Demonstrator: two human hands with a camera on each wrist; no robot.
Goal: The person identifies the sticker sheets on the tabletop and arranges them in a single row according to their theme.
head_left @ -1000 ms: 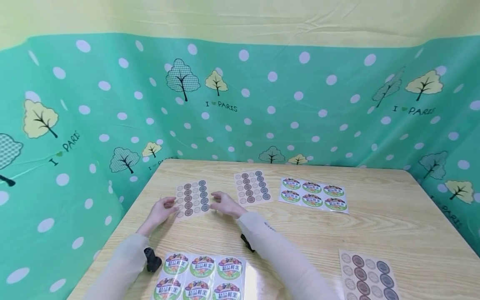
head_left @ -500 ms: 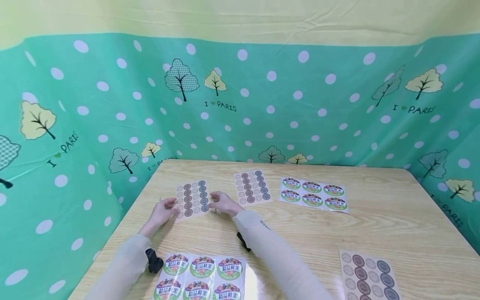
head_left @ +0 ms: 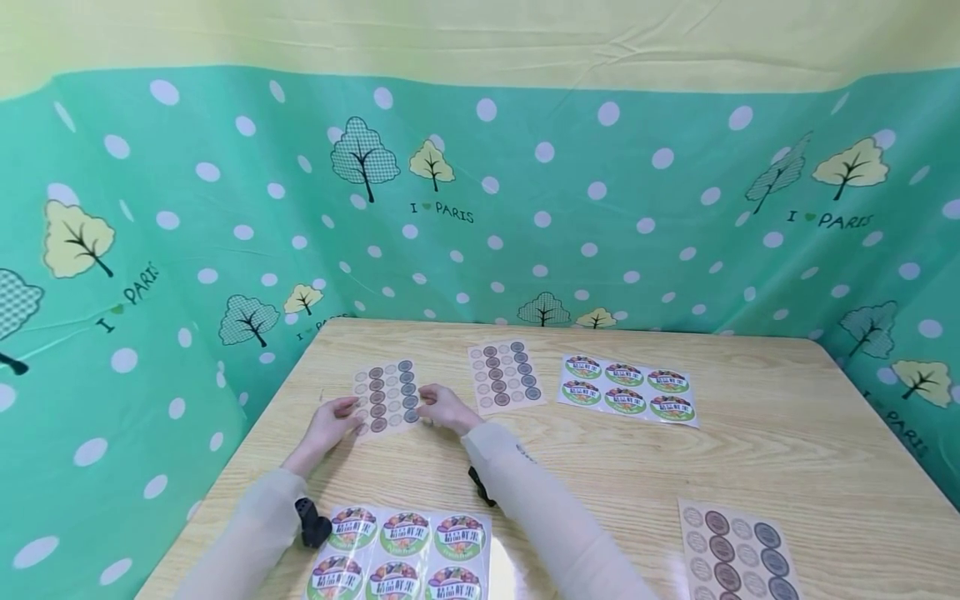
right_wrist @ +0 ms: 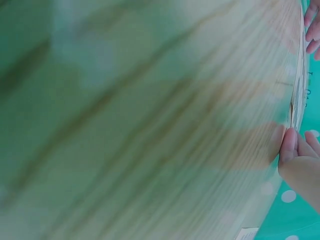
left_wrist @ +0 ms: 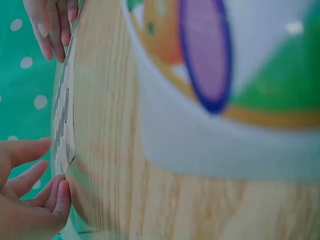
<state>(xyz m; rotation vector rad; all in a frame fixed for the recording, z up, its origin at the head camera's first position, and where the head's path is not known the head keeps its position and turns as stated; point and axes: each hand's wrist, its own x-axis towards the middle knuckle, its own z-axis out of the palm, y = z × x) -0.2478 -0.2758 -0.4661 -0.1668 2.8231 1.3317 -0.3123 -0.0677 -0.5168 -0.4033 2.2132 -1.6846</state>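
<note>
A pale sheet of small round stickers (head_left: 386,397), with brown and grey columns, lies on the wooden table at the left. My left hand (head_left: 330,422) is at its left edge, with loosely bent fingers touching the lower corner. Against the right edge, my right hand (head_left: 446,408) rests its fingertips near the lower corner. In the left wrist view, the fingers of the left hand (left_wrist: 32,190) are spread apart, while the right hand (left_wrist: 52,25) points its fingers down at the sheet. The right wrist view shows the right hand (right_wrist: 299,155) with its fingertips low at the table surface.
Another coin-like sticker sheet (head_left: 507,376) and a fruit-label sheet (head_left: 628,388) lie to the right of the hands. Nearer the front are a larger-looking fruit-label sheet (head_left: 399,553), beside the left forearm, and a round-sticker sheet (head_left: 738,552). A patterned green curtain (head_left: 495,242) stands behind the table.
My left hand has shifted slightly right and my right hand slightly left, both closer against the sheet's edges. The other sheets have stayed in place.
</note>
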